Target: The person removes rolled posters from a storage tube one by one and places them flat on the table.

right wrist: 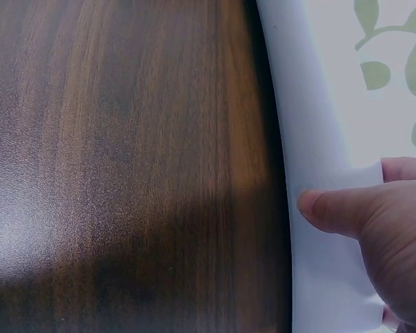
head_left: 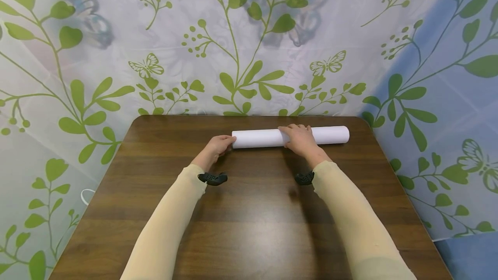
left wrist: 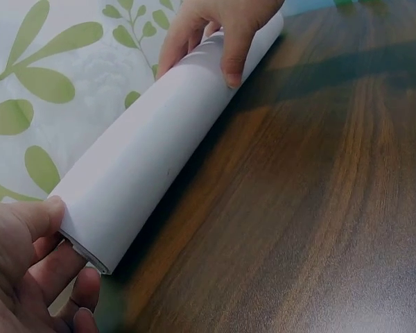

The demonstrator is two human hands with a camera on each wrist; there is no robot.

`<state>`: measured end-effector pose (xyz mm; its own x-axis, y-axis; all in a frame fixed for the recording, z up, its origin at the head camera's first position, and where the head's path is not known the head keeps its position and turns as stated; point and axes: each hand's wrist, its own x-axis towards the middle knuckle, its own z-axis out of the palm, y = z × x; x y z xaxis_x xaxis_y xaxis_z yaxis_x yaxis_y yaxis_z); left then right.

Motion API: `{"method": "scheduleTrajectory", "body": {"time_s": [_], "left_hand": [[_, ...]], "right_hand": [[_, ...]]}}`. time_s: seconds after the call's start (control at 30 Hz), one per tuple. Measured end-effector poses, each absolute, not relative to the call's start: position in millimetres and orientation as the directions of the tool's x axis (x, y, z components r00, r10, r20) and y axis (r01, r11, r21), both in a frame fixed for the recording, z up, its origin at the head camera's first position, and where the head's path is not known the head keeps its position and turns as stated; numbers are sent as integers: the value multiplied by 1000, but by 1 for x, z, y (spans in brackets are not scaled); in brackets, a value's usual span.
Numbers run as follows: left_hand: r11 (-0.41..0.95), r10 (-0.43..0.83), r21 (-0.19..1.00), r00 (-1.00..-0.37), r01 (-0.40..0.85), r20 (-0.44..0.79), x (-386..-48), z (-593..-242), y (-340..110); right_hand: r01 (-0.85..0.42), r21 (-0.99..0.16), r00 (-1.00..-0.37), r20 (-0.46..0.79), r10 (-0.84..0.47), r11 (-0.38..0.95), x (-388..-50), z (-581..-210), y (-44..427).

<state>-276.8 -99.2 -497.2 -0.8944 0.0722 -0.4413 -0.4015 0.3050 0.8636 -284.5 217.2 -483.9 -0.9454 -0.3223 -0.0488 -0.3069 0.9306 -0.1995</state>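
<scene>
A white paper roll (head_left: 258,138) lies crosswise near the back edge of the brown wooden table. At its left end, my left hand (head_left: 218,145) pinches the rim, the thumb outside and fingers at the opening, as the left wrist view shows with the roll (left wrist: 139,159). My right hand (head_left: 301,140) grips the roll from above, right of its middle. In the right wrist view the thumb (right wrist: 333,210) presses on the near side, while the other fingers go over the far side and are mostly hidden.
The wooden table (head_left: 249,211) stretches toward me, with a bright reflection on its surface. Behind it hangs a white curtain (head_left: 175,68) with green leaves and butterflies. A thin white loop (head_left: 86,191) shows beside the table's left edge.
</scene>
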Motion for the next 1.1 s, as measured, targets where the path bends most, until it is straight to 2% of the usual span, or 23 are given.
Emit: {"method": "scheduleTrajectory", "body": {"time_s": [0.27, 1.1], "left_hand": [[325, 97, 863, -894, -387, -437, -277, -500, -102], [392, 44, 833, -896, -391, -441, -278, -501, -110]], "right_hand": [[-301, -210, -946, -60, -319, 930, -284, -485, 218], [-312, -203, -943, -52, -328, 928, -283, -485, 218]]}}
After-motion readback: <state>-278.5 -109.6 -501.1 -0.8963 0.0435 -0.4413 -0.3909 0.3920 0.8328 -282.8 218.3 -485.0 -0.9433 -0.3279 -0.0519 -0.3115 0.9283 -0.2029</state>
